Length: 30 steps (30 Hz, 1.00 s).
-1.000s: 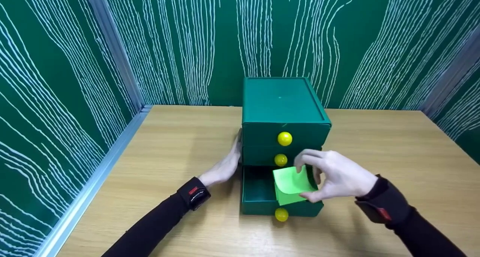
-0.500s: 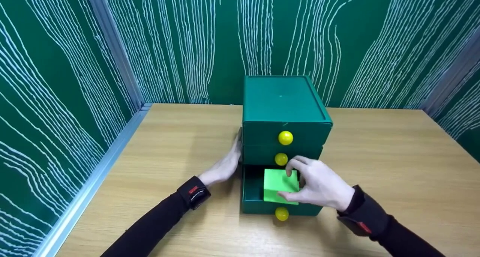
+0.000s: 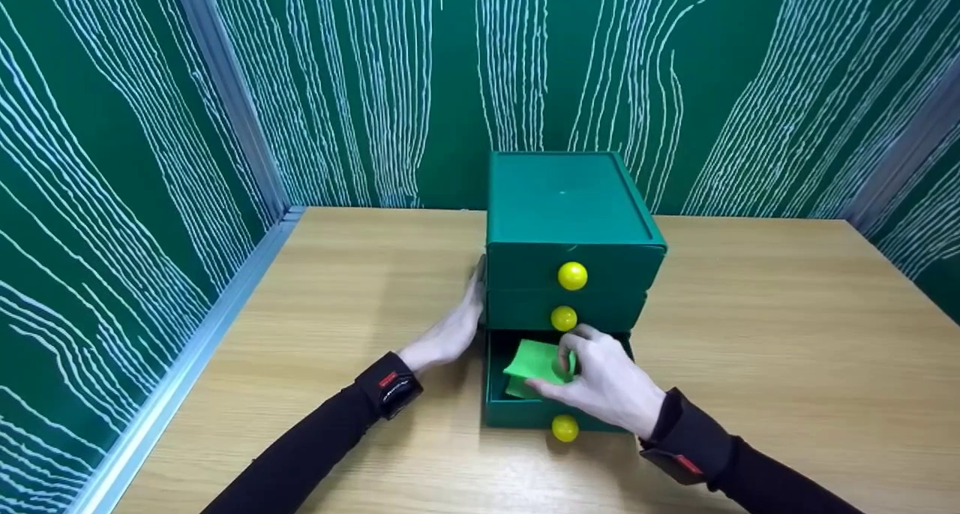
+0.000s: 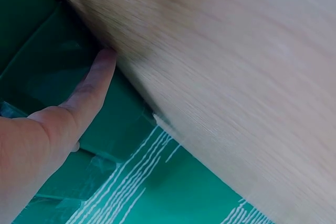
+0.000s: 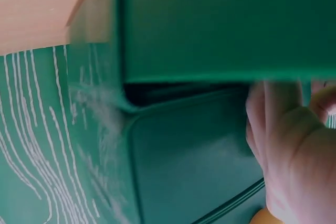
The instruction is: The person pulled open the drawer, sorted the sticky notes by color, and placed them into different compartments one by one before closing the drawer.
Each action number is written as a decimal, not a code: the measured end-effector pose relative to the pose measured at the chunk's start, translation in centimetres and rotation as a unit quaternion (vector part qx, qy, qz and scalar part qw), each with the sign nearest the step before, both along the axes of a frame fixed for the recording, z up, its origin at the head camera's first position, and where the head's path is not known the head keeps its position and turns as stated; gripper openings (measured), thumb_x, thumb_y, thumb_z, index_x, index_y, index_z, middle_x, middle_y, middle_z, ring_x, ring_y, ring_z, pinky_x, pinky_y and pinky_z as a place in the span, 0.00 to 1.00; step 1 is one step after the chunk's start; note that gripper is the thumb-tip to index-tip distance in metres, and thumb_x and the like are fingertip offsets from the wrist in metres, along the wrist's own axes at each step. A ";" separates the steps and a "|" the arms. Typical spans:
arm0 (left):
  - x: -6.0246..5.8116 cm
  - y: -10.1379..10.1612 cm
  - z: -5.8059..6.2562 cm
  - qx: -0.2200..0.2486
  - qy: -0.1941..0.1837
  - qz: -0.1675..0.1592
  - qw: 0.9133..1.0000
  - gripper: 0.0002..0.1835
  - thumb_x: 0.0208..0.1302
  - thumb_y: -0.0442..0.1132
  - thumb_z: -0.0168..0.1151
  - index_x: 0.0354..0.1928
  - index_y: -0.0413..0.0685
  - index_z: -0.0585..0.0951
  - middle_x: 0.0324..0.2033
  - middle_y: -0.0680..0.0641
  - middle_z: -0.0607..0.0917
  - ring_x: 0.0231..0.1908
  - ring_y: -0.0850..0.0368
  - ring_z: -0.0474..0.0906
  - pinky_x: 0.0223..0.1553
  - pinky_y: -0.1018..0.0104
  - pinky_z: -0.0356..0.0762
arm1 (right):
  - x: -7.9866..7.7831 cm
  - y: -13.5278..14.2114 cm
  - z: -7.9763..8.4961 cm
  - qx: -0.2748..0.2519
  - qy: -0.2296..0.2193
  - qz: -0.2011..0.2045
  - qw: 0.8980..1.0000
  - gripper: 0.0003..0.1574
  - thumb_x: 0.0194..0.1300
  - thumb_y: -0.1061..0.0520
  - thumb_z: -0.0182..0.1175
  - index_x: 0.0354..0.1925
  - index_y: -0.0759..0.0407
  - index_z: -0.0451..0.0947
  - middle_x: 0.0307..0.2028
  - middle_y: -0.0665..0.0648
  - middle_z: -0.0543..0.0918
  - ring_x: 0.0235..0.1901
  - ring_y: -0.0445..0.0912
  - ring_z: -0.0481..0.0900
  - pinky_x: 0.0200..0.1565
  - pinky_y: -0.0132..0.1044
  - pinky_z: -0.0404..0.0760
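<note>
A green drawer cabinet (image 3: 564, 199) with round yellow knobs stands on the table. Its bottom drawer (image 3: 517, 415) is pulled out; the two drawers above it are closed. My right hand (image 3: 607, 383) reaches over this drawer, pinching a bright green pad of sticky notes (image 3: 529, 359) between thumb and fingers. The pad's sheets fan apart, low inside the drawer opening. My left hand (image 3: 452, 329) lies against the cabinet's left side, and the left wrist view shows an extended finger (image 4: 94, 85) along that side near the tabletop. In the right wrist view, my fingers hide the pad.
The wooden table (image 3: 360, 289) extends on both sides of the cabinet. Green walls with white wavy lines (image 3: 375, 86) rise behind and at the sides. The upper yellow knobs, such as the middle one (image 3: 564, 319), sit just above my right hand.
My right hand has moved left and down, carrying the green sticky notes from above the drawer's right side into its left part. The left hand has stayed in place.
</note>
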<state>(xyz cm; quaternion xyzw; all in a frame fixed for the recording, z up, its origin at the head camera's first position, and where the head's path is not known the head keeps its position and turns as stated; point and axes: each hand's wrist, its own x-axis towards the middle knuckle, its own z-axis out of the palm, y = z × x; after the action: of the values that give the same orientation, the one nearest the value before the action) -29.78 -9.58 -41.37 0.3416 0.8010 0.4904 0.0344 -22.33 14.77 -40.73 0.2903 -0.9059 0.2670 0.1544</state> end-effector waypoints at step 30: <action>-0.2 -0.4 -0.3 0.005 -0.016 -0.010 1.000 0.50 0.72 0.70 0.18 0.75 0.36 0.24 0.78 0.34 0.30 0.78 0.36 0.36 0.79 0.47 0.42 | 10.3 1.1 0.0 0.218 -0.149 0.043 0.963 0.41 0.70 0.29 0.51 0.58 0.61 0.76 0.61 0.71 0.79 0.50 0.64 0.84 0.44 0.59 0.85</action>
<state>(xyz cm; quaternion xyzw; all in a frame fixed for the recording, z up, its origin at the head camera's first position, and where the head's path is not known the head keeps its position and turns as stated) -29.97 -9.98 -41.65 0.3417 0.7947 0.4991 0.0507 -12.08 15.86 -40.74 0.3123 -0.9416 0.1096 -0.0613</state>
